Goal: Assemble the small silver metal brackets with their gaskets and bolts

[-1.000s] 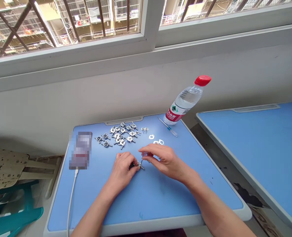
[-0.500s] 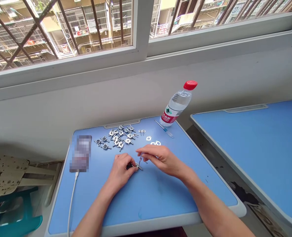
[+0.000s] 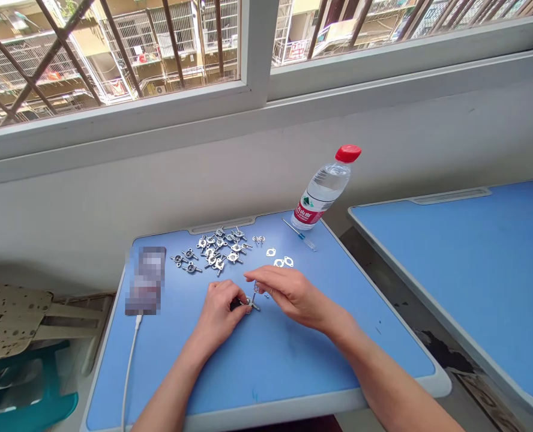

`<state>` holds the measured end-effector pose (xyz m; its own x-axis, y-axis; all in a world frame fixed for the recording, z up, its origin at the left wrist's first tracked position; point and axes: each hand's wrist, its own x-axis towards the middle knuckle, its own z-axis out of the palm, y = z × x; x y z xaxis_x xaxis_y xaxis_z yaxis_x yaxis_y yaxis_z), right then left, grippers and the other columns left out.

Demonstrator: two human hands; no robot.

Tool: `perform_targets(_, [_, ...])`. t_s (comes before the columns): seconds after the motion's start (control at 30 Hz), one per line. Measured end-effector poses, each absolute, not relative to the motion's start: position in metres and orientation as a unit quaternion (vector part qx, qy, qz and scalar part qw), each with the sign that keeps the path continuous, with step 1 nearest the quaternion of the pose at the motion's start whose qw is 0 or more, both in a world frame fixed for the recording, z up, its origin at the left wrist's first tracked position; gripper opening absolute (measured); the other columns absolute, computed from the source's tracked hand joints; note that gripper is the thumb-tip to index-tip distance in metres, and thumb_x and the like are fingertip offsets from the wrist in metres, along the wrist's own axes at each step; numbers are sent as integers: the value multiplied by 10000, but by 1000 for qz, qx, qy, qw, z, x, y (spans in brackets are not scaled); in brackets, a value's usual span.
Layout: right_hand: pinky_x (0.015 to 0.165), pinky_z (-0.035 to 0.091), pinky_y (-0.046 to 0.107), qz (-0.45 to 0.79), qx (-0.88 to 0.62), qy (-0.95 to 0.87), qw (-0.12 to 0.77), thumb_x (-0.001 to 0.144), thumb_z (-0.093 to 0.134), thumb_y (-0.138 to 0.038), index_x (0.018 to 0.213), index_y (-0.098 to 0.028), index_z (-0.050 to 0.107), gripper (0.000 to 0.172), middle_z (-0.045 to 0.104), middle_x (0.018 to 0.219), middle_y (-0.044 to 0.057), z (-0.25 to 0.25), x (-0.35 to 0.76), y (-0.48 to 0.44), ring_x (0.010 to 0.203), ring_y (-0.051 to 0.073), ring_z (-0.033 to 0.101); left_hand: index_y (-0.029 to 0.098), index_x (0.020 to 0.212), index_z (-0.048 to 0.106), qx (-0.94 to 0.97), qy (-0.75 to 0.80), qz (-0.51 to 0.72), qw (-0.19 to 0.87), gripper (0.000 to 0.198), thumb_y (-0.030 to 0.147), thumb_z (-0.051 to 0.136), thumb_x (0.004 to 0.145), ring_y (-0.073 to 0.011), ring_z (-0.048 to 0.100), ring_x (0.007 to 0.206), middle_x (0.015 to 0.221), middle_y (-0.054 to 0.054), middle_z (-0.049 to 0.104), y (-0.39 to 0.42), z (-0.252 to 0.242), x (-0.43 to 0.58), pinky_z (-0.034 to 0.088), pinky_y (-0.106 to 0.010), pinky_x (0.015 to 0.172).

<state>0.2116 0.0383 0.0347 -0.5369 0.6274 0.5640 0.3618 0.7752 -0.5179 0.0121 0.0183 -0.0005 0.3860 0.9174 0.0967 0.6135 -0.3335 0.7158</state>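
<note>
L hand point(image 3: 219, 309) palm-down, grip closed on metal fitting point(image 3: 251, 303); R hand point(image 3: 293, 294) reaching across, grip unclear.

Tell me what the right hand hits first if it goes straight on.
Probably the metal fittings at the pile's near edge: the right hand points left, just past the left hand. Its height above the table is unclear, so it might pass over them.

An enclosed home balcony — barred window point(image 3: 120, 48), apartment blocks point(image 3: 180, 36) outside, blue desk point(image 3: 266, 372) indoors
</note>
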Motion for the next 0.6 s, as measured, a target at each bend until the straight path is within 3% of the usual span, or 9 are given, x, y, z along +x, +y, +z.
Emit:
perform_targets(0.1, [662, 540, 294, 198, -289, -858, 376, 954, 346, -41, 1226, -160, 584, 380, 706, 856, 58, 36, 213, 37, 741, 153, 646, 203, 746, 555, 777, 491, 252, 302, 155, 116, 668, 807, -162, 590, 770, 807, 27, 642, 18, -1, 12, 405, -362, 853])
perform_targets(0.23, [607, 496, 279, 178, -303, -853, 385, 988, 473, -165, 1053, -175, 642, 181, 694, 773, 36, 36, 211, 36, 657, 146, 611, 203, 762, 557, 777, 490, 252, 305, 166, 98, 675, 810, -159, 592, 781, 820, 28, 642, 18, -3, 11, 397, -356, 852])
perform_targets(0.3, [579, 471, 272, 158, -311, -854, 386, 992, 490, -198, 1010, -179, 648, 160, 681, 742, 28, 35, 208, 36, 618, 139, 588, 207, 767, 557, 778, 489, 252, 302, 157, 113, 670, 820, -162, 595, 783, 822, 25, 646, 18, -4, 11, 401, -355, 847])
perform_targets(0.47, [573, 471, 273, 138, -302, -869, 368, 1000, 444, -173, 1169, -186, 629, 251, 689, 788, 32, 34, 208, 36, 662, 149, 608, 207, 754, 551, 781, 488, 256, 294, 160, 119, 667, 819, -162, 596, 772, 816, 24, 651, 18, -4, 11, 411, -357, 845])
perform_targets(0.6, [675, 533, 304, 187, -314, -867, 340, 972, 383, -93, 1318, -213, 555, 405, 725, 929, 49, 36, 214, 36, 789, 159, 661, 206, 748, 553, 781, 489, 255, 294, 165, 112, 672, 814, -161, 587, 765, 808, 25, 644, 18, -3, 11, 412, -364, 850])
